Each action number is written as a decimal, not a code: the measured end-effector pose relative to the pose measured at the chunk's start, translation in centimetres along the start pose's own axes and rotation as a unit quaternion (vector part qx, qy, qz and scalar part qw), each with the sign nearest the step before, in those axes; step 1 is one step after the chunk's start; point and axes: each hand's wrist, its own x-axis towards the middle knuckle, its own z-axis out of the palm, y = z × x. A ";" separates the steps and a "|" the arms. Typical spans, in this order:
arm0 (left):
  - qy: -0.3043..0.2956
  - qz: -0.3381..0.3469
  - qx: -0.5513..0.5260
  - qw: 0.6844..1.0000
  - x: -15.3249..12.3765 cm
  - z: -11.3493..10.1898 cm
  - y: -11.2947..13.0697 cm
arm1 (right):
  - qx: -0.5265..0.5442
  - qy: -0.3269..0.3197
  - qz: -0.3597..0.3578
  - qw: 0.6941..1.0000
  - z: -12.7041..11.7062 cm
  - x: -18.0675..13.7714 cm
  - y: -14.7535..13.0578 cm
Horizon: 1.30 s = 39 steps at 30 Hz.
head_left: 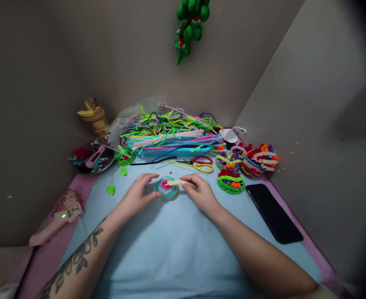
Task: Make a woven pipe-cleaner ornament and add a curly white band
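Glue gun: the pink tool that looks like a glue gun (56, 224) lies at lower left with a green light showing; a snag on the black cord (31, 268) beside it could drag it.
Left hand: the left hand (141, 191) is unclenched, fingers and thumb spread around the disc's left side; whether the thumb touches is unclear. With so loose a hold, the disc could slide or turn.
Disc: the coiled, many-coloured disc (167, 192) sits between the hands, mid-frame; pressing off-centre could skew its rings.
Cream strip: it (174, 182) points across the disc; pushed end-on, it could buckle.
Right hand: its grip (198, 187) pinches the cream strip between thumb and fingers; a slack pinch could let it twist.
Scissors: these (190, 163) lie just beyond the hands, where a forward reach could knock them.
Phone: it (274, 214) lies near the surface's right edge; a swinging forearm could nudge it.
Bowl: the metal bowl (108, 164), left, holds red and dark pieces, a pink-handled item and small white bits.
Cup: contents of the brown cup (99, 123), upper left, cannot be told.
Tray: the blue tray (170, 153), upper centre, is heaped with fuzzy strips (170, 131) overhanging its rim.
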 end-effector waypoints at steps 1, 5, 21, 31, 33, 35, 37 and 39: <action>-0.007 0.028 0.018 0.999 0.1 0.3 -0.1 | 0.019 -0.005 0.016 1.000 0.1 -0.1 0.0; -0.039 0.091 0.069 0.993 0.2 1.8 -0.4 | 0.081 -0.030 0.063 0.994 0.2 -0.4 0.0; 0.071 0.026 0.083 0.994 0.8 2.5 -2.2 | 0.060 -0.024 0.086 0.994 0.7 -0.5 0.3; -0.010 -0.081 -0.149 0.985 0.2 2.0 -0.2 | 0.096 -0.058 0.095 0.989 1.1 -0.6 -0.1; -0.026 -0.099 -0.203 0.974 0.2 2.2 0.3 | 0.084 -0.059 0.085 0.991 1.2 -0.8 0.0; -0.027 -0.103 -0.233 0.967 0.2 2.5 0.6 | 0.070 -0.064 0.066 0.993 1.3 -0.9 0.0; -0.025 -0.097 -0.244 0.965 0.2 2.8 0.9 | 0.055 -0.069 0.040 0.995 1.5 -1.0 -0.1; -0.020 -0.086 -0.233 0.968 0.1 2.9 1.1 | 0.034 -0.068 0.015 0.997 1.7 -1.1 -0.3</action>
